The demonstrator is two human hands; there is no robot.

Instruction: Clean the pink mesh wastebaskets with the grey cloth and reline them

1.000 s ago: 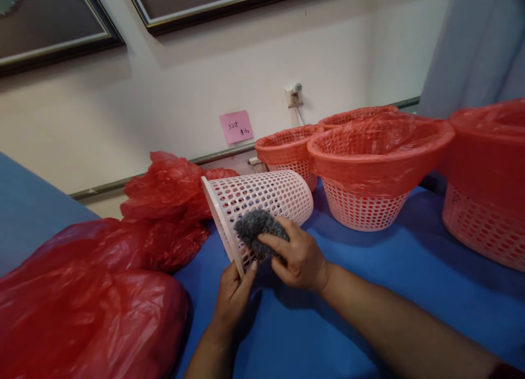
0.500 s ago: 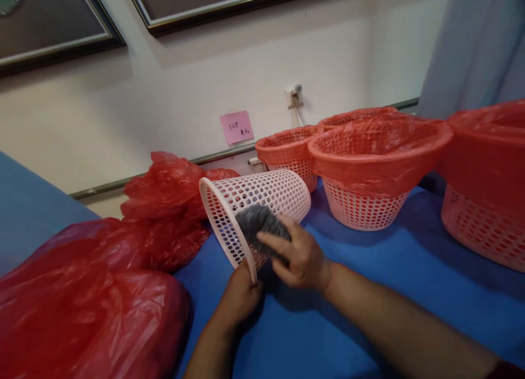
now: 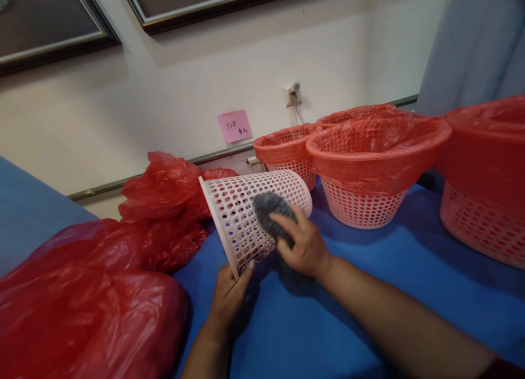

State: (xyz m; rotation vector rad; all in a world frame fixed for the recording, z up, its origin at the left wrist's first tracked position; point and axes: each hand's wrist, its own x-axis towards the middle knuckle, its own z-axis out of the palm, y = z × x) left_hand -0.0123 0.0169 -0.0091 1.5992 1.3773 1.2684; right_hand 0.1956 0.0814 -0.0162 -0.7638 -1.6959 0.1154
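Observation:
A white perforated plastic wastebasket [image 3: 233,207] lies on its side above the blue table cover [image 3: 303,330], its rim toward the left. My left hand [image 3: 230,294] grips the lower part of that rim, thumb on the outer wall. In my right hand [image 3: 304,242] is a dark grey cloth [image 3: 273,212], bunched up and pressed against the basket's outer side. Part of the cloth hangs below my fingers. The fingers of my left hand inside the basket are hidden.
Several baskets lined with red plastic bags, one a white basket [image 3: 361,204], stand at the right. Loose red plastic bags [image 3: 102,297] pile up at the left. Behind are a wall with a pink note [image 3: 234,126], a socket [image 3: 292,96] and a rail [image 3: 221,153].
My right hand has slid the cloth to the right, toward the basket's base. The basket has turned so its opening faces away, and my left thumb now shows on the outside.

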